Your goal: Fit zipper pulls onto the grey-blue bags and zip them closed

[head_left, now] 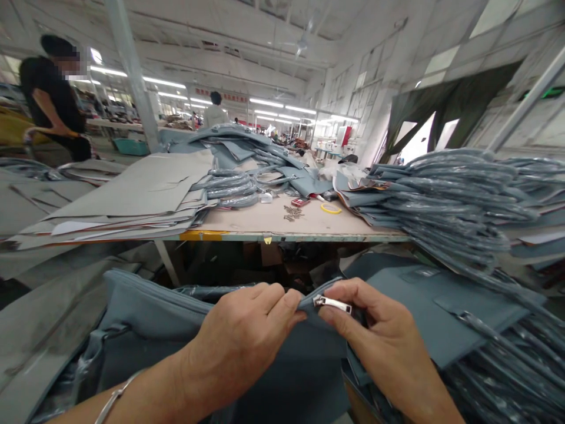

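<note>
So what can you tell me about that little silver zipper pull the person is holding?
The zipper pull is a small, flat, shiny tab that looks like metal, lying nearly level with its long side across the view. It sits at the top edge of a grey-blue fabric bag. The right hand pinches it between thumb and forefinger, while the left hand grips the fabric right beside it, fingertips almost meeting the pull. Whether the zip is done up cannot be seen.
</note>
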Motion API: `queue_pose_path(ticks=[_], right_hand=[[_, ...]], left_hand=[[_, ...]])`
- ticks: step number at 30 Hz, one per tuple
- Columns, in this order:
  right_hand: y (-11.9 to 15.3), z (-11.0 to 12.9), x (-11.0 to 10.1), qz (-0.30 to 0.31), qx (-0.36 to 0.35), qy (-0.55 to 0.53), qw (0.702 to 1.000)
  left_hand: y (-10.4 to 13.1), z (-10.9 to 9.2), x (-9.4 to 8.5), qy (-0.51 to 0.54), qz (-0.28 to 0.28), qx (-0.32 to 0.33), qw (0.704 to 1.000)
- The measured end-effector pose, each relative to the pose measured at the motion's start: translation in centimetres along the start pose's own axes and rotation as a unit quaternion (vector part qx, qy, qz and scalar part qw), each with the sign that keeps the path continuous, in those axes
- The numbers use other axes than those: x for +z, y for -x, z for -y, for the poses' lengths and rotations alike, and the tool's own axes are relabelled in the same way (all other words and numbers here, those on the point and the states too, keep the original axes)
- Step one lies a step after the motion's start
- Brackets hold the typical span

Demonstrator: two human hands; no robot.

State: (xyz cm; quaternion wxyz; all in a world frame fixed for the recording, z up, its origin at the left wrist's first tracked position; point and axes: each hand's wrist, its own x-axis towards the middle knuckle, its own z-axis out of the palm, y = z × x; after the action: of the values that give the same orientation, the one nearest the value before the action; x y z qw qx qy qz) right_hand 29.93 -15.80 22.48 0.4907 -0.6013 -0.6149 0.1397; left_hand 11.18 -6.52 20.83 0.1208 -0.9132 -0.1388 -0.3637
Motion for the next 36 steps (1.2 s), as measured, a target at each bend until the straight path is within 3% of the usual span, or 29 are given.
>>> queue_pose_path(ticks=[2,4,6,10,13,15,17,20,22,24,28,32,36], right_hand=[[0.1,-0.1,-0.3,-0.047,-0.087,0.075,0.992],[0.3,0.0,-0.5,-0.079,-0.201,0.166,0.962],[0.5,0.5,-0.4,-0.073,-0.282,0.238,0.926],[0.3,1.1,0.4,-0.056,-0.301,0.274,0.912],[-1.0,-1.0,-0.4,-0.063,-0.235,0.271,0.931],[-2.2,-4.2,-2.6,-0.101,-0.114,0.249,0.956],[-3.4,-8.0,-5.3,-0.212,0.066,0.172,0.960],[-4.5,-11.9,-7.8,-0.240,0.156,0.089,0.954],[-4.6,-12.5,-7.2,-0.195,0.162,0.003,0.967],[-4.5,-12.0,-5.2,-0.136,0.167,-0.096,0.972],[-4.3,-10.3,-1.2,-0.055,0.187,-0.243,0.950],[-4.3,-10.3,-0.1,-0.038,0.209,-0.352,0.912],[-4.5,-11.1,-0.1,-0.035,0.246,-0.360,0.899]], left_hand=[[-0.1,-0.1,0.1,-0.001,0.016,-0.002,1.000],[-0.2,-0.2,0.2,-0.002,0.034,0.000,0.999],[-0.3,-0.3,0.4,0.000,0.053,0.006,0.999],[-0.5,-0.6,0.9,0.007,0.079,0.022,0.997],[-0.4,-0.6,0.5,0.005,0.088,0.018,0.996],[-0.1,-0.3,-0.3,0.013,0.087,0.008,0.996],[0.5,0.3,-1.2,0.034,0.070,0.002,0.997],[1.3,1.3,-1.7,0.077,0.034,0.017,0.996],[1.6,1.9,-1.4,0.097,0.027,0.022,0.995],[1.6,2.5,-0.8,0.106,0.029,0.005,0.994],[1.4,3.5,0.2,0.110,0.042,-0.019,0.993],[1.4,4.1,0.6,0.121,0.059,-0.023,0.991],[1.4,4.6,0.9,0.125,0.062,-0.032,0.990]])
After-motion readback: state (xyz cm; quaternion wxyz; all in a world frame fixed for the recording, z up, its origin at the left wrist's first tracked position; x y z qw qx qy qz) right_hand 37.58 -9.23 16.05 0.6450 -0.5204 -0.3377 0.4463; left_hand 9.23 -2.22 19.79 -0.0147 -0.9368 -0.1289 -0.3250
